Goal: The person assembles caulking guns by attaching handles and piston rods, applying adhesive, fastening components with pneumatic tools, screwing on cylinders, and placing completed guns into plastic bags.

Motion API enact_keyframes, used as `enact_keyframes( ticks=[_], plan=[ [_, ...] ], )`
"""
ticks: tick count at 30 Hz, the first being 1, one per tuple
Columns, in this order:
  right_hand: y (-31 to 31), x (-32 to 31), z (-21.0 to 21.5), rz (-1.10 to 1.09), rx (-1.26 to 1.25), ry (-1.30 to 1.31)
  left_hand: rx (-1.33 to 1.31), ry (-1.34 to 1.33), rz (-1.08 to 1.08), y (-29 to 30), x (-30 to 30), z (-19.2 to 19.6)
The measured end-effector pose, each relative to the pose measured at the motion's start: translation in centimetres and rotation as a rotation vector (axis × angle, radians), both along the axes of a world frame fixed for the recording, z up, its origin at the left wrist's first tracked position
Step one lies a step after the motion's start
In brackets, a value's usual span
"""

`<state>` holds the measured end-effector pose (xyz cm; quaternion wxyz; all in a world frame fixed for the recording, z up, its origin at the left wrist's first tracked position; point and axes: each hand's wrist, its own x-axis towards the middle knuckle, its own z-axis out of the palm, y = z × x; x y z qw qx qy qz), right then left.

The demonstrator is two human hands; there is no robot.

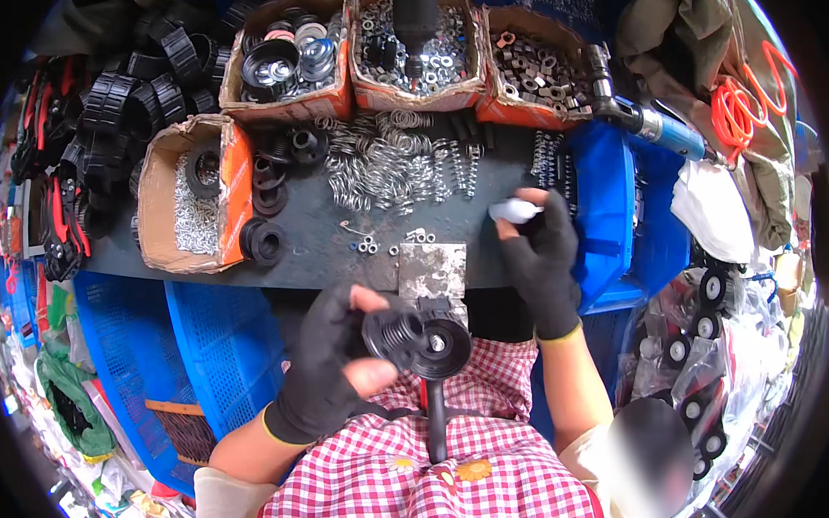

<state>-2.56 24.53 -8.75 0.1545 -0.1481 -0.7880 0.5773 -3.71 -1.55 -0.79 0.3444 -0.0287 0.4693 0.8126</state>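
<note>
My left hand (323, 376), in a black fingerless glove, grips a black ribbed plastic ring (390, 339) between thumb and fingers. Right beside that ring, in front of the table edge, is a round black cup-shaped part (442, 351) with a small metal nut at its centre. A black rod (438, 423) runs from it down over my apron. My right hand (544, 259), gloved the same way, is raised over the table's right side and pinches a small whitish rounded piece (513, 210); its exact kind is unclear. A worn metal plate (432, 266) lies between my hands at the table edge.
Coil springs (379, 164) are piled mid-table, with several loose nuts (368, 244) nearer me. Cardboard boxes of washers (312, 57), nuts (440, 71) and screws (194, 216) stand around. A power tool (652, 123) rests above a blue bin (605, 211). Blue crates (226, 357) stand at left.
</note>
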Motion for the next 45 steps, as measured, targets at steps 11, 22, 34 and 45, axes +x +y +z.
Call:
enact_keyframes(
  ticks=[11, 22, 34, 45],
  plan=[
    [5.7, -2.2, 10.6, 0.119, 0.901, 0.331, -0.596, 1.429, -0.247, 0.6, 0.9, -1.4],
    [15.3, -9.2, 14.5, 0.265, 1.506, -0.252, -0.807, 1.255, -0.228, 1.0, 1.2, -1.8],
    [-4.3, 5.8, 20.3, 0.874, 0.73, -0.615, -0.787, 1.255, -0.157, 0.3, 1.7, -4.1],
    [-7.4, 10.2, 15.2, 0.566, 0.587, -0.657, -0.74, 1.218, -0.083, 0.4, 2.2, -5.2]
  ],
)
